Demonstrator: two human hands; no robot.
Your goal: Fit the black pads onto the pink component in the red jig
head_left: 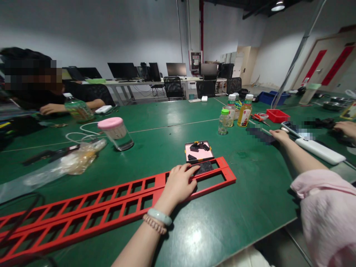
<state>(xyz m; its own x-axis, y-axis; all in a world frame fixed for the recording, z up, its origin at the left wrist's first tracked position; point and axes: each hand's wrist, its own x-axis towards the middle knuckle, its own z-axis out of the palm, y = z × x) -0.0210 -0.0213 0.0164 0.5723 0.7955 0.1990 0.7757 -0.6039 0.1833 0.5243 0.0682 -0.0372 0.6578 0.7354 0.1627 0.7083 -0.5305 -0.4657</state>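
red frame [111,207]: long axis left-right | left hand [179,183]: fingers flat on it | right hand [279,135]: fingers' spread seemingly unclear

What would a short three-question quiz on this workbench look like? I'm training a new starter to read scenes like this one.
1. True or false: the left hand rests flat on the red frame.
2. What lies on the pink tray: A) small black pieces, B) screws, C) coins?
3. Where does the right hand reach?

Key
1. True: the palm lies on the frame near its far end, fingers spread.
2. A: small black pieces are heaped on the tray, just beyond the frame.
3. Out to the right across the green table, towards a blurred dark item beside the white bar.
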